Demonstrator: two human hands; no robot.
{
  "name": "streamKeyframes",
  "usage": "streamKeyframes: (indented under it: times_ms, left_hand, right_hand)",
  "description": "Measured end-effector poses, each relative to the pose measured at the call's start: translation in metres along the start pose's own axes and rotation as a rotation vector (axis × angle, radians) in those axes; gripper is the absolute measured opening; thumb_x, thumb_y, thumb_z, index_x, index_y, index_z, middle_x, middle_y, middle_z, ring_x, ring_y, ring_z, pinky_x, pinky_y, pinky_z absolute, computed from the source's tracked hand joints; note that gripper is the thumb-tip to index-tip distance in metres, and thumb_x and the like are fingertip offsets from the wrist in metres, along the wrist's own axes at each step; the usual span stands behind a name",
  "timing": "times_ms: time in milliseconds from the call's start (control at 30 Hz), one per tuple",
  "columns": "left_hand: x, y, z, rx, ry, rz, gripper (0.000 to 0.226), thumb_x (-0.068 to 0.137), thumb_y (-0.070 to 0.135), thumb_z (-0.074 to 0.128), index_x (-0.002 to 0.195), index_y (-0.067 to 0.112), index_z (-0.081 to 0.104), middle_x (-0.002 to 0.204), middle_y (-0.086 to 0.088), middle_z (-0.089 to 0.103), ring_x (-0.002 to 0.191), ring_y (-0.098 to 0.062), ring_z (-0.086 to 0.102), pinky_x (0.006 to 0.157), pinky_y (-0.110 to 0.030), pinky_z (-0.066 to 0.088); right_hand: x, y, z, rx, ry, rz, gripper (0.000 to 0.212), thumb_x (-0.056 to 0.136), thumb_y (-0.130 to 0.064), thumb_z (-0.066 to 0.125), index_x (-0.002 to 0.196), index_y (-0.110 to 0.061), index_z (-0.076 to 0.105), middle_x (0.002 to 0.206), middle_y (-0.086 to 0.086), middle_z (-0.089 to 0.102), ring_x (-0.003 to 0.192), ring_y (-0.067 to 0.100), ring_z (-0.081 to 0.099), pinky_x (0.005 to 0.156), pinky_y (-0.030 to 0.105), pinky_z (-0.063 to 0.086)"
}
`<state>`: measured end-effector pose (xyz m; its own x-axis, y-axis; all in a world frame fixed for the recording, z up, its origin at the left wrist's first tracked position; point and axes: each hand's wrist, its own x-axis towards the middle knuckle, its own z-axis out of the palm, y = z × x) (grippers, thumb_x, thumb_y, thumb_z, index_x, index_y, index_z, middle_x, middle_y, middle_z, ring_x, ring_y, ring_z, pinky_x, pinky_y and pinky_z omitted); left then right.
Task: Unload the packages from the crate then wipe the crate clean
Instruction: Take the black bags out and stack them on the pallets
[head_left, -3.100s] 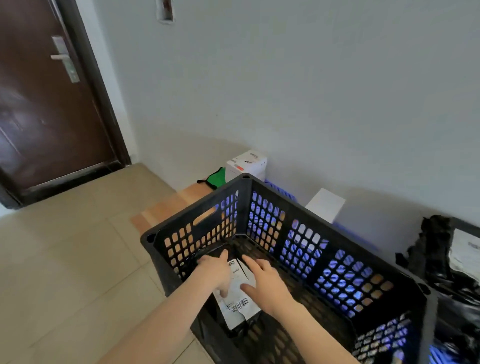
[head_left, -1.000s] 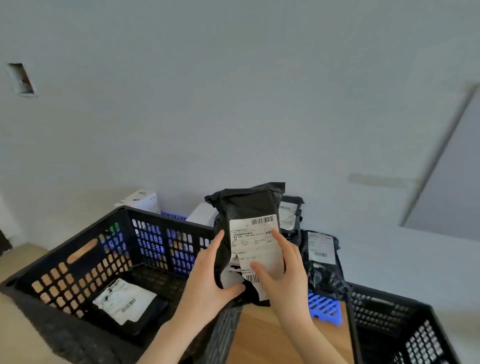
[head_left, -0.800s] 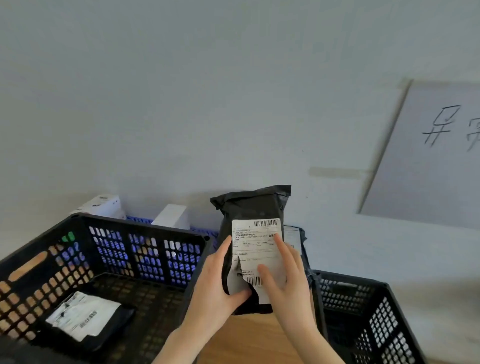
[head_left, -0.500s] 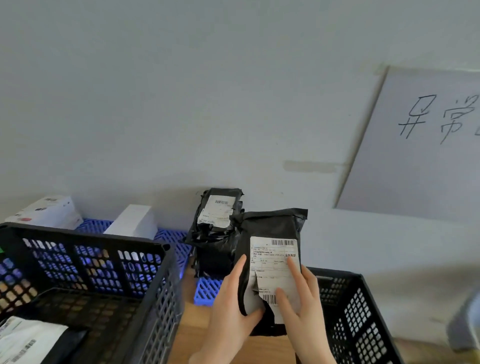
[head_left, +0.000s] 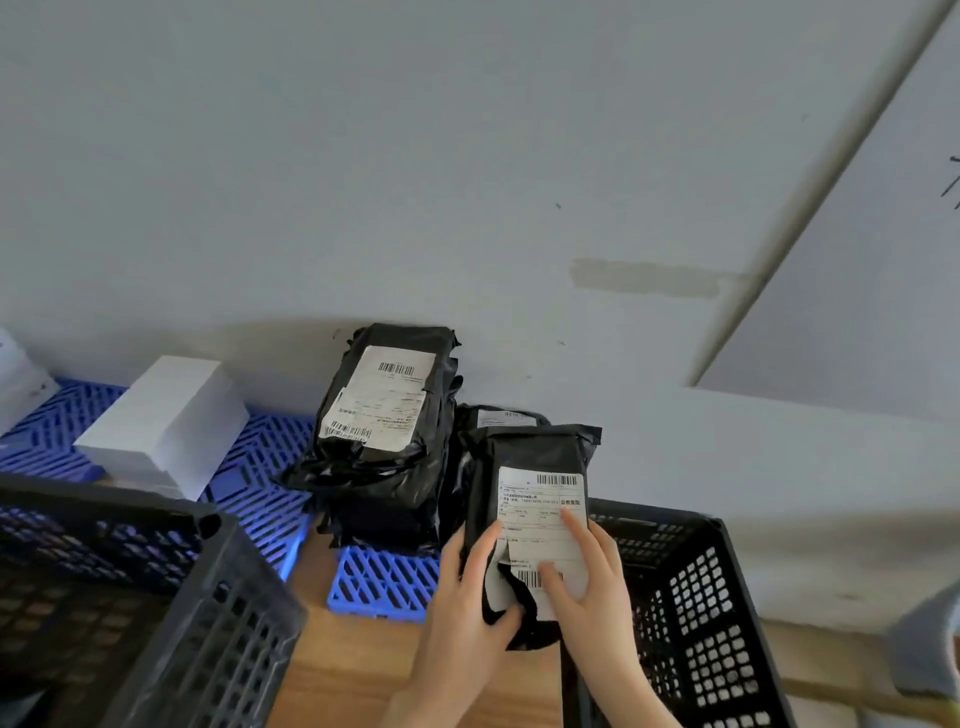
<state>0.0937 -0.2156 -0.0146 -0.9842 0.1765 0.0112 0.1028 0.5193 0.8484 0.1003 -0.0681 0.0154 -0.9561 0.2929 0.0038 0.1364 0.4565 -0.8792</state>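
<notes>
A black package (head_left: 524, 457) with a white shipping label stands upright between my two hands. My left hand (head_left: 470, 597) grips its lower left edge, thumb on the front. My right hand (head_left: 589, 582) holds its lower right side with fingers over the label. The package hangs just right of a stack of black packages (head_left: 384, 431) piled on a blue pallet (head_left: 379, 582) against the wall. The black crate (head_left: 208, 613) is at the lower left; its inside is mostly out of view.
A second black crate (head_left: 701, 597) sits at the lower right, under my right hand. A white box (head_left: 166, 421) lies on the blue pallet at left. Wooden floor (head_left: 332, 670) shows between the crates. A white board (head_left: 857, 291) leans on the wall at right.
My hands lifted the package out of the left crate and carried it right and down, toward the stack by the wall. My view swung right, leaving the crate at the left edge.
</notes>
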Motion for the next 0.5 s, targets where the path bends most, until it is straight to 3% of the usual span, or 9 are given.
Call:
streamKeyframes:
  times_ms: [67,167,333,500]
  left_hand:
    - [0.01,-0.005,0.002,0.025,-0.004,-0.035,0.078,0.087,0.027,0.068,0.131,0.064,0.015,0.157,0.01,0.009,0.128,0.0,0.041,0.086,0.005,0.027]
    - [0.024,-0.01,0.006,0.065,0.0,-0.07,0.077,0.088,0.027,0.067,0.143,0.053,0.018,0.157,0.008,0.008,0.112,0.004,0.045,0.077,0.007,0.032]
    - [0.05,-0.013,0.021,0.111,0.013,-0.085,0.08,0.088,0.024,0.067,0.15,0.039,0.019,0.158,0.011,0.002,0.136,-0.007,0.038,0.098,-0.007,0.034]
    - [0.073,-0.012,0.037,0.209,-0.022,-0.144,0.084,0.09,0.028,0.065,0.153,0.037,0.012,0.16,0.009,-0.012,0.13,-0.01,0.045,0.097,-0.014,0.043]
  right_hand:
    - [0.015,0.005,0.007,-0.004,-0.029,0.017,0.057,0.088,-0.012,0.065,0.138,-0.029,0.044,0.134,-0.013,0.037,0.112,-0.016,0.038,0.077,-0.007,0.033]
    - [0.035,0.013,0.018,-0.017,-0.068,0.035,0.057,0.089,-0.014,0.064,0.14,-0.029,0.043,0.134,-0.014,0.037,0.112,-0.014,0.04,0.077,-0.006,0.034]
    - [0.068,0.027,0.03,-0.032,-0.108,0.068,0.058,0.091,-0.017,0.061,0.143,-0.029,0.039,0.14,-0.013,0.034,0.116,-0.002,0.043,0.079,0.001,0.039]
    - [0.095,0.045,0.033,-0.031,-0.153,0.069,0.059,0.092,-0.016,0.061,0.145,-0.026,0.037,0.145,-0.011,0.031,0.116,-0.002,0.039,0.082,0.006,0.04]
